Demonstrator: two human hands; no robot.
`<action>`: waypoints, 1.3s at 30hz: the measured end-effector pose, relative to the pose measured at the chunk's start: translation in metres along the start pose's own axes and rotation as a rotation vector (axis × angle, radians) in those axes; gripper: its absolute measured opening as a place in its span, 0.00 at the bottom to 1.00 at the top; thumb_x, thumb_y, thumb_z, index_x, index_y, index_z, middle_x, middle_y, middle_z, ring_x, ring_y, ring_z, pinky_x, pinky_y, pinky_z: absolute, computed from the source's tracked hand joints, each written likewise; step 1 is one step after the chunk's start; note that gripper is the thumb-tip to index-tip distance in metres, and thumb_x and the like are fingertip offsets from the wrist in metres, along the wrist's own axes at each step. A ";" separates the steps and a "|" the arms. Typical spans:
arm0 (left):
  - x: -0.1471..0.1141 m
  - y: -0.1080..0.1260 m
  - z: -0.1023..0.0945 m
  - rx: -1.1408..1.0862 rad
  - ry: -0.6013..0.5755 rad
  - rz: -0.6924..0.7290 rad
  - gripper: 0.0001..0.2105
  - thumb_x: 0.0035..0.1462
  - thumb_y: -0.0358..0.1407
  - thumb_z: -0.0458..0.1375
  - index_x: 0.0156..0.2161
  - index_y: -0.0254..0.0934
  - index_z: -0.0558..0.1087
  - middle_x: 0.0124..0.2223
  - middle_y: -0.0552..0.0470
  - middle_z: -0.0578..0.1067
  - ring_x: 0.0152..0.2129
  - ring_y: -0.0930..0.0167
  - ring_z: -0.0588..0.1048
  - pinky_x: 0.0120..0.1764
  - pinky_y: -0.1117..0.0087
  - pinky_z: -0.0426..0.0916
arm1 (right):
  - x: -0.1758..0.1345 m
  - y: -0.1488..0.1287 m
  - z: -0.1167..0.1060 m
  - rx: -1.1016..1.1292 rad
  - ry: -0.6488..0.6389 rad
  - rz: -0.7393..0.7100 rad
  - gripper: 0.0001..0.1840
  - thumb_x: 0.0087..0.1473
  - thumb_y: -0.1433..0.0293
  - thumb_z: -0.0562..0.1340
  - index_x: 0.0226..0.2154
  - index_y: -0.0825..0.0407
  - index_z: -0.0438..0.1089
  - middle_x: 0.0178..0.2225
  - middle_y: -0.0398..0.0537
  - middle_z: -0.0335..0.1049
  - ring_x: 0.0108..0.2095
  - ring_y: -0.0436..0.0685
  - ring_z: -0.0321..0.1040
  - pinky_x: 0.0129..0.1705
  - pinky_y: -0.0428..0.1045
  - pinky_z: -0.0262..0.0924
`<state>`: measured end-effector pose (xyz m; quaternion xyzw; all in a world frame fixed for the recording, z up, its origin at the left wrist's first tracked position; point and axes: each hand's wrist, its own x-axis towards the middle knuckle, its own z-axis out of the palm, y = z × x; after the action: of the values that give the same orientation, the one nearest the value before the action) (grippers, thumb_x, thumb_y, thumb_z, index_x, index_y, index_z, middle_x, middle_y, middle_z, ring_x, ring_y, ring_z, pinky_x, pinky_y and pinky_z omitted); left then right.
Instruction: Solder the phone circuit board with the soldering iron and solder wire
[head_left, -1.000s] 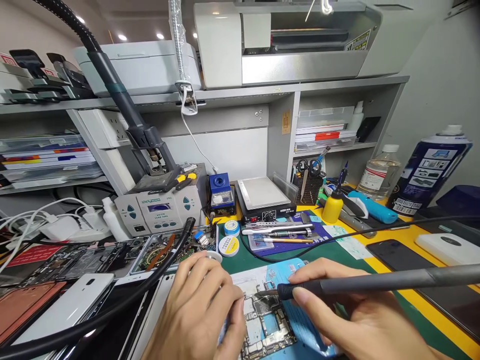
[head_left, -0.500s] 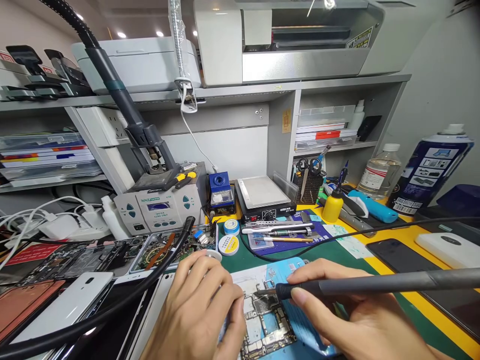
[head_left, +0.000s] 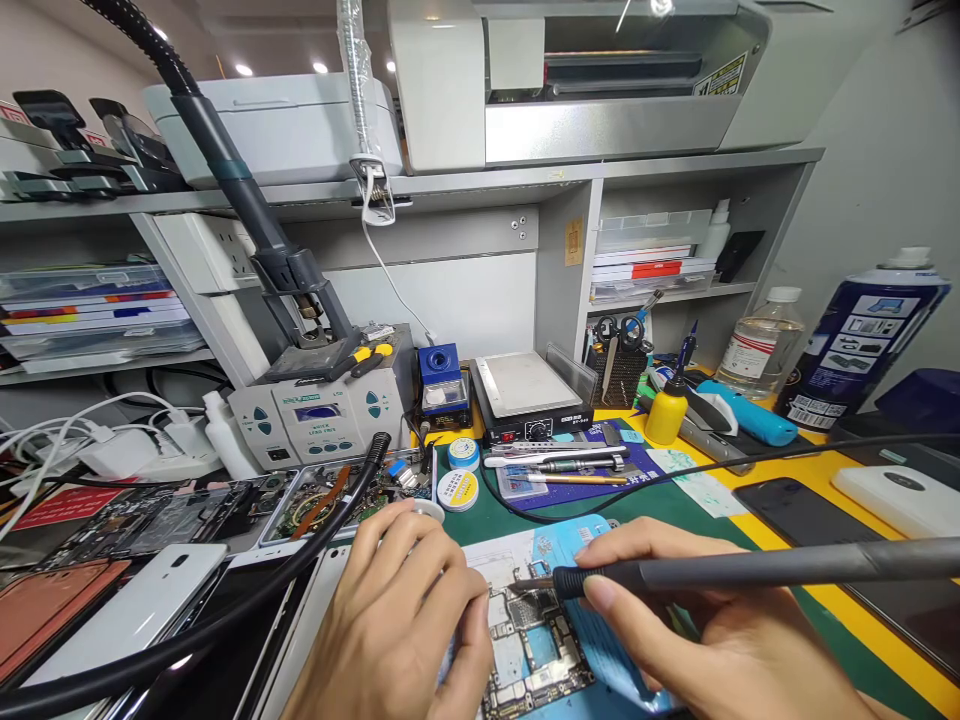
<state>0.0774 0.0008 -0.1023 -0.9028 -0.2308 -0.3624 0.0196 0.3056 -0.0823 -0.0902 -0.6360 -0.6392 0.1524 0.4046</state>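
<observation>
My right hand (head_left: 720, 630) grips a soldering iron (head_left: 757, 570) by its black ribbed collar, between thumb and fingers. The iron lies nearly level, its metal tip touching or just above the upper part of a phone circuit board (head_left: 559, 668). Beneath the board are a light blue mat (head_left: 581, 535) and a whitish sheet. My left hand (head_left: 401, 610) rests at the board's left edge, fingers curled in; whatever they hold is hidden. Behind its knuckles a small pale round thing (head_left: 429, 509) shows in part.
A thick black hose (head_left: 292, 560) crosses the left side over several phones (head_left: 142, 615). Two round tubs (head_left: 457, 490), tweezers and pens lie ahead. Farther back stand a rework station (head_left: 315, 415), a hot plate (head_left: 525, 385) and a yellow bottle (head_left: 665, 412). A thin black cable (head_left: 697, 465) runs rightward.
</observation>
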 end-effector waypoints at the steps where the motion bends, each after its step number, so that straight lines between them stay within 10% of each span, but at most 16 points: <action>1: 0.000 0.000 0.000 -0.001 -0.003 -0.004 0.07 0.61 0.23 0.57 0.35 0.38 0.71 0.34 0.53 0.71 0.37 0.69 0.67 0.58 0.53 0.62 | 0.001 0.000 0.000 0.008 -0.005 0.005 0.11 0.63 0.62 0.59 0.35 0.46 0.77 0.30 0.46 0.81 0.30 0.58 0.78 0.20 0.46 0.64; 24: 0.000 0.000 0.000 -0.002 -0.010 0.006 0.07 0.60 0.24 0.58 0.35 0.38 0.72 0.34 0.53 0.71 0.37 0.69 0.67 0.58 0.53 0.62 | -0.002 -0.004 -0.001 0.015 -0.023 0.028 0.12 0.62 0.62 0.60 0.34 0.46 0.78 0.30 0.47 0.81 0.30 0.60 0.77 0.22 0.46 0.66; 39: 0.002 0.000 0.000 0.006 -0.004 0.003 0.07 0.61 0.24 0.57 0.35 0.38 0.72 0.34 0.53 0.72 0.37 0.69 0.68 0.58 0.53 0.63 | -0.001 -0.006 0.000 0.079 -0.041 0.077 0.14 0.62 0.59 0.60 0.33 0.48 0.78 0.22 0.41 0.70 0.19 0.51 0.60 0.19 0.45 0.58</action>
<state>0.0783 0.0018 -0.1013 -0.9037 -0.2305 -0.3600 0.0225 0.3013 -0.0842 -0.0861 -0.6406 -0.6158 0.2060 0.4099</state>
